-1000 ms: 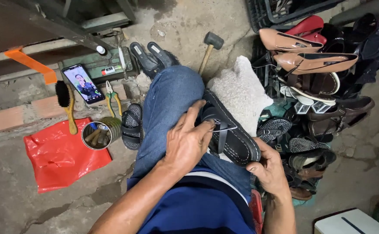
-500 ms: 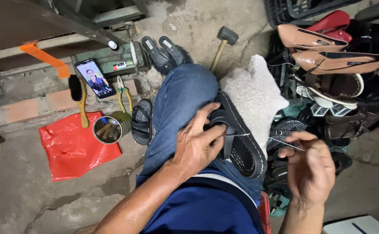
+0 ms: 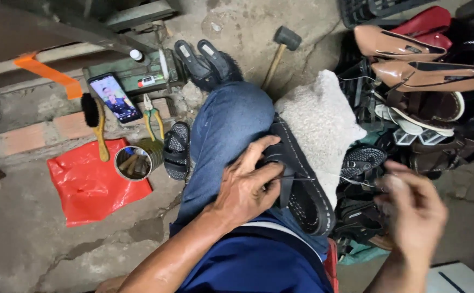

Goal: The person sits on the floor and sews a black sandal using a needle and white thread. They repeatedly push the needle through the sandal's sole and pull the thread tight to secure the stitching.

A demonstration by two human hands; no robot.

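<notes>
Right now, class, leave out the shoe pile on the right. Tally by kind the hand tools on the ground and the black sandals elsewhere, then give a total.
Mallet: 1
Brush: 1
Pliers: 1
Black sandals: 4 (one on the lap, one beside the tin can, two near the mallet)
Total: 7

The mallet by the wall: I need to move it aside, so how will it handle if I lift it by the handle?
The mallet is probably head-heavy: its dark head looks bulky against the thin wooden handle. It lies flat, so it seems unlikely to roll.
</notes>
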